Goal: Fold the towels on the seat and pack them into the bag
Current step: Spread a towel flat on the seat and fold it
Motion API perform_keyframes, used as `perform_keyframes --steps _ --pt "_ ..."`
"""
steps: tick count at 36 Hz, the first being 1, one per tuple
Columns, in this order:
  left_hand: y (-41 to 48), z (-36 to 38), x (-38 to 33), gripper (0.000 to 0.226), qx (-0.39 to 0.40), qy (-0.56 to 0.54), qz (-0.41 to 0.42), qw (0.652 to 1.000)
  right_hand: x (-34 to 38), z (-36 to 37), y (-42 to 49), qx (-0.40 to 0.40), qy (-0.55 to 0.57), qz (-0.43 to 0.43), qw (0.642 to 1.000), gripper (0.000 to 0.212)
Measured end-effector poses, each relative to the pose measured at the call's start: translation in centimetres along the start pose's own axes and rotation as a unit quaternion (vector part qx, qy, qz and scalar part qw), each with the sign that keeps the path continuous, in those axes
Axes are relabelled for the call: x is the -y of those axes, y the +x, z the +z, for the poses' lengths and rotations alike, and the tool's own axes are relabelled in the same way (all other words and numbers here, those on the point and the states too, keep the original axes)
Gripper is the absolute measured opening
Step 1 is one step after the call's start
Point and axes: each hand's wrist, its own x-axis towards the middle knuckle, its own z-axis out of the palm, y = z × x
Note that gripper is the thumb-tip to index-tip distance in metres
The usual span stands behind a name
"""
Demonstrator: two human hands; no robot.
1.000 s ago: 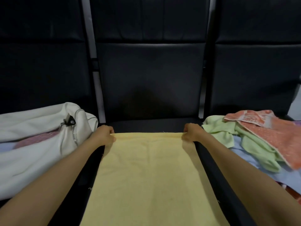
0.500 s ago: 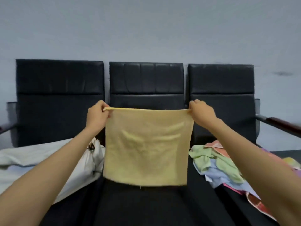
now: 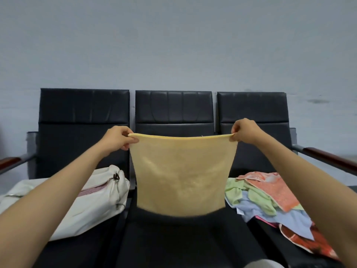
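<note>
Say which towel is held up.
The yellow towel: left hand and right hand pinch its top corners; the other towels lie heaped on the right seat.

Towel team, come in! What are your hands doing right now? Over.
Left hand and right hand each pinch a top corner of the yellow towel. It hangs spread over the middle seat. White bag on the left, nothing in the way.

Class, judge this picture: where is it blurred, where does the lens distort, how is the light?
Head view: yellow towel smeared along its lower edge; head view: forearms swell toward the corners, wide-angle stretch; head view: soft, dim light, no harsh glare on the black seats.
</note>
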Motion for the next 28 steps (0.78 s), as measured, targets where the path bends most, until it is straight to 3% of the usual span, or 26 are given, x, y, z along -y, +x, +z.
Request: perform_keyframes --steps 5,9,12,16,21,24,28 --pt "0.3 -0.6 0.0 0.012 0.055 -0.144 -0.081 0.985 -0.6 0.1 0.6 -0.028 0.128 0.023 0.991 0.005" --pt "0.5 0.5 1.7 0.011 0.078 -0.146 -0.140 0.976 -1.9 1.8 0.6 0.066 0.137 0.053 0.987 0.006" --pt "0.6 2.4 3.0 0.016 0.035 -0.146 -0.155 0.977 -3.2 4.4 0.5 0.103 0.136 0.084 0.982 0.009" --pt "1.6 4.6 4.3 0.023 -0.066 -0.251 -0.154 0.953 -4.1 7.3 1.5 0.020 0.247 0.120 0.961 0.014" --pt "3.4 5.2 4.6 0.026 -0.149 -0.261 -0.051 0.953 -4.0 8.8 3.6 -0.098 0.368 0.072 0.922 0.018" --pt "3.7 5.6 5.6 0.035 -0.152 -0.239 -0.048 0.958 -3.7 9.7 3.7 -0.110 0.382 0.060 0.916 0.021" --pt "1.9 7.1 8.5 0.042 -0.108 -0.168 -0.091 0.976 -4.7 12.4 2.5 -0.061 0.358 0.059 0.930 0.032"
